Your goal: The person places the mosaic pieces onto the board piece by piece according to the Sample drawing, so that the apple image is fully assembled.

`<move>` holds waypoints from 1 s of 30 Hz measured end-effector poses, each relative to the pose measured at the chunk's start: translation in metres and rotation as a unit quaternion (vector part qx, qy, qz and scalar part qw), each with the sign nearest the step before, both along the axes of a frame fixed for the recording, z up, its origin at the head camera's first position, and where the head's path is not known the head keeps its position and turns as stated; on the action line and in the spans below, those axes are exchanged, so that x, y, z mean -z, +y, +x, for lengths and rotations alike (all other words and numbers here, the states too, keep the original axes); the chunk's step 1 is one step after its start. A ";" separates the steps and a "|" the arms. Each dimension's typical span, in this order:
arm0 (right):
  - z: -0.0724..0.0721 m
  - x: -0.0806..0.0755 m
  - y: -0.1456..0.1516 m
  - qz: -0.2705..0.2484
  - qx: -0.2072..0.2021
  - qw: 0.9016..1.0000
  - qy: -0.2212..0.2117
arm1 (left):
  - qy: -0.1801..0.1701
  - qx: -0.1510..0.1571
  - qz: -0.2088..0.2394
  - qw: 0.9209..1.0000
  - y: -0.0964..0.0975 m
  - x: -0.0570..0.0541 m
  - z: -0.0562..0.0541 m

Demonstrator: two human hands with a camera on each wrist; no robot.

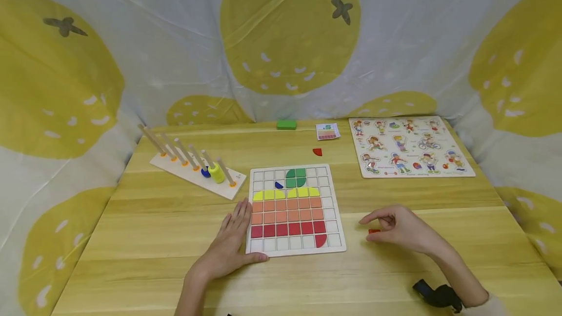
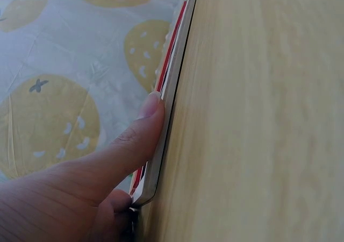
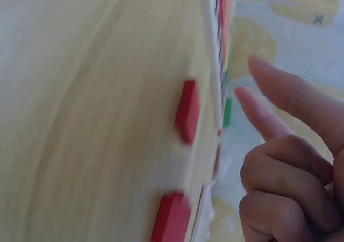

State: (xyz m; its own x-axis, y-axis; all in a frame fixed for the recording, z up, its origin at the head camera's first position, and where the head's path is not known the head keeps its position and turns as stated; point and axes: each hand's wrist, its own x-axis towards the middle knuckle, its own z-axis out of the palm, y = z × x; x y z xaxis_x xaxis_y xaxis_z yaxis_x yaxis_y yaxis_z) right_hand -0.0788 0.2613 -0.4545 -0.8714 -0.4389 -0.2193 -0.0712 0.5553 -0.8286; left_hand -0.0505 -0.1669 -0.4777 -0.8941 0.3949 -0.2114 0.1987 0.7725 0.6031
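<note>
A white grid board [image 1: 295, 243] lies on the table, filled with rows of yellow, orange and red pieces. Green quarter pieces [image 1: 296, 178] and a small blue half-round piece [image 1: 278, 185] sit near its top. My left hand [image 1: 226, 247] lies flat at the board's lower left corner, fingers along the left side and thumb [image 2: 145, 115] against the near edge. To the right of the board my right hand [image 1: 401, 230] hovers, index finger and thumb apart, the other fingers bent. Below it is a red piece [image 1: 374, 231]; the right wrist view has two red blocks [image 3: 187, 112] on the tabletop, away from the fingers.
Behind the board stand a green block [image 1: 286, 125], a small pattern card [image 1: 327, 131] and a red quarter piece [image 1: 317, 152]. A peg stand [image 1: 197, 178] with blue and yellow beads is at left. A picture puzzle board [image 1: 412, 148] lies at right, a black strap [image 1: 436, 296] near the right forearm.
</note>
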 end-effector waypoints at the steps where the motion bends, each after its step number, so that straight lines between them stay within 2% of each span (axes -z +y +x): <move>1: 0.001 0.001 0.005 0.010 0.000 1.000 0.006 | 0.000 -0.001 0.001 1.000 0.000 0.000 0.000; 6: 0.003 0.006 0.015 0.063 0.003 0.998 0.026 | 0.008 -0.005 0.005 1.000 -0.001 0.002 0.002; 13: 0.003 0.010 0.016 0.077 0.020 0.997 0.019 | 0.017 -0.001 0.009 1.000 -0.001 0.004 0.001; 17: 0.001 0.006 0.009 0.089 0.029 0.995 0.028 | 0.018 -0.001 0.010 1.000 -0.002 0.004 0.001; 23: -0.005 -0.005 -0.027 0.071 0.011 0.996 0.055 | 0.017 -0.004 0.010 1.000 -0.002 0.003 0.001; 30: -0.004 -0.008 -0.092 0.060 -0.038 0.996 0.049 | 0.003 -0.002 0.001 1.000 -0.001 0.003 0.000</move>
